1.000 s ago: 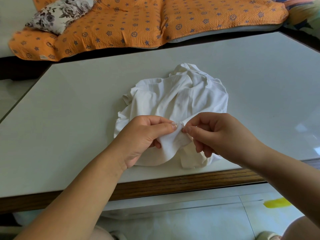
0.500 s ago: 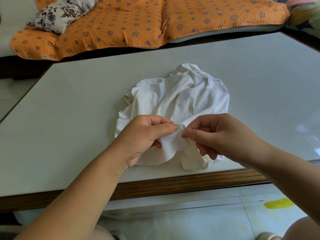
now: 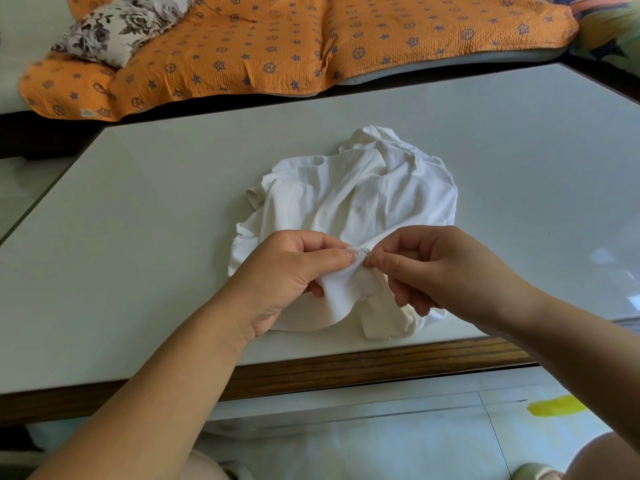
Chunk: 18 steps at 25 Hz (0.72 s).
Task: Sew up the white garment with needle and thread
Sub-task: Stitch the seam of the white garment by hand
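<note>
A crumpled white garment [image 3: 360, 199] lies on the pale table [image 3: 138, 237], its near part lifted off the surface. My left hand [image 3: 291, 275] pinches a fold of the cloth between thumb and forefinger. My right hand [image 3: 433, 268] faces it, thumb and forefinger pressed together on a thin needle [image 3: 369, 253], whose short glinting end shows right at the pinched fold. The two hands almost touch at that spot. No thread can be made out against the white cloth.
The table has a wooden front edge [image 3: 346, 368] close to my body. Behind it lies an orange patterned quilt [image 3: 277, 39] with a floral cushion [image 3: 121, 26]. A yellow mark [image 3: 557, 405] is on the pale floor at the lower right.
Both hands have stayed at the fold, shifting only slightly upward. A short piece of the needle now shows between my right fingertips and the cloth.
</note>
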{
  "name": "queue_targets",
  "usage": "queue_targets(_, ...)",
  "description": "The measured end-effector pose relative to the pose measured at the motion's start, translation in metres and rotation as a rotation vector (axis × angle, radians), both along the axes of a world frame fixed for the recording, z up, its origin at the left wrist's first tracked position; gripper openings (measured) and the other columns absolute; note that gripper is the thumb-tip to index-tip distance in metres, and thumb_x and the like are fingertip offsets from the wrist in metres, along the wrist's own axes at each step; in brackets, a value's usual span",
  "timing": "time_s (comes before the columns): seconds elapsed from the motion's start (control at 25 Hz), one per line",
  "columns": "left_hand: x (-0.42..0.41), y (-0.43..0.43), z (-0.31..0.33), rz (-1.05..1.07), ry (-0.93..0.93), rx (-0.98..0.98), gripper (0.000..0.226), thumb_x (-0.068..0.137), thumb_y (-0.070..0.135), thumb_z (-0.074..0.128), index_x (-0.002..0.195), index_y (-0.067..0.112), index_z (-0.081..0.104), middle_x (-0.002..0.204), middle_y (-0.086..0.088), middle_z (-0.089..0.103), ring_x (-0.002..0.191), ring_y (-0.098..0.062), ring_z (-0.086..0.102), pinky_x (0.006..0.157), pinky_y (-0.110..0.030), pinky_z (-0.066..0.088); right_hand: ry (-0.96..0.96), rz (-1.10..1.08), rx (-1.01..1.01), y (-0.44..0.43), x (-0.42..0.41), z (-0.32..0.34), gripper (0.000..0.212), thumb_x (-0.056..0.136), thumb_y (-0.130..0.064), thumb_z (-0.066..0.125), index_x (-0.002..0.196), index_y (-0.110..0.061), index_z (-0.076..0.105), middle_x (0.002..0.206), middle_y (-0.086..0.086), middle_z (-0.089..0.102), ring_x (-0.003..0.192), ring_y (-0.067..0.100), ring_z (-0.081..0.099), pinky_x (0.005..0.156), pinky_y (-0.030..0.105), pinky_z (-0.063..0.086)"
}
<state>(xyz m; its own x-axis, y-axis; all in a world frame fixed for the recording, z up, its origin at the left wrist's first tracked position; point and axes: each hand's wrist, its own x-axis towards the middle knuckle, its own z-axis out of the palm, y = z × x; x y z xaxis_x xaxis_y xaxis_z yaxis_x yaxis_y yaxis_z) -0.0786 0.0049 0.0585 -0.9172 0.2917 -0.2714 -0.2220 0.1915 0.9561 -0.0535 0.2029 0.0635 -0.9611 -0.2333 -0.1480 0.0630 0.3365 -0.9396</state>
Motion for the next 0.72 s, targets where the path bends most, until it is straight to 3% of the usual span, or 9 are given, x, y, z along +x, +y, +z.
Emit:
queue_targets(0.12, 0.000, 0.001, 0.001, 0.015, 0.001, -0.030, 0.005, 0.080, 0.021, 0.075, 0.080, 0.018, 0.079, 0.075, 0.007, 0.072, 0.074, -0.009, 0.059, 0.060, -0.021, 0.044, 0.007, -0.054, -0.044, 0.000, -0.001, 0.001, 0.015, 0.095, -0.025, 0.061, 0.086, -0.019, 0.070, 0.056, 0.000, 0.064, 0.045, 0.012, 0.049, 0.044, 0.012, 0.037)
queue_targets(0.44, 0.002, 0.001, 0.003, -0.023, -0.006, -0.073, 0.007, 0.082, 0.019, 0.073, 0.078, 0.020, 0.079, 0.079, 0.004, 0.073, 0.073, -0.006, 0.062, 0.060, -0.019, 0.046, 0.047, -0.174, -0.120, 0.006, -0.009, 0.004, 0.017, 0.099, -0.019, 0.055, 0.088, -0.018, 0.068, 0.057, 0.000, 0.061, 0.044, 0.011, 0.049, 0.043, 0.016, 0.037)
queue_targets(0.6, 0.003, -0.001, 0.006, -0.130, -0.025, -0.101, 0.011, 0.085, 0.013, 0.070, 0.078, 0.018, 0.077, 0.070, 0.006, 0.069, 0.065, -0.002, 0.059, 0.057, -0.016, 0.045, -0.096, -0.325, -0.458, 0.022, -0.028, 0.008, 0.018, 0.101, -0.013, 0.048, 0.090, -0.014, 0.062, 0.056, 0.000, 0.057, 0.043, 0.010, 0.045, 0.039, 0.016, 0.033)
queue_targets(0.72, 0.003, -0.003, 0.006, -0.180, -0.029, -0.133, 0.011, 0.085, 0.014, 0.070, 0.079, 0.020, 0.078, 0.073, 0.005, 0.071, 0.068, -0.003, 0.061, 0.061, -0.018, 0.046, -0.133, -0.463, -0.615, 0.043, -0.050, 0.014, 0.019, 0.102, -0.009, 0.045, 0.089, -0.014, 0.058, 0.057, 0.000, 0.057, 0.045, 0.009, 0.054, 0.038, 0.015, 0.037)
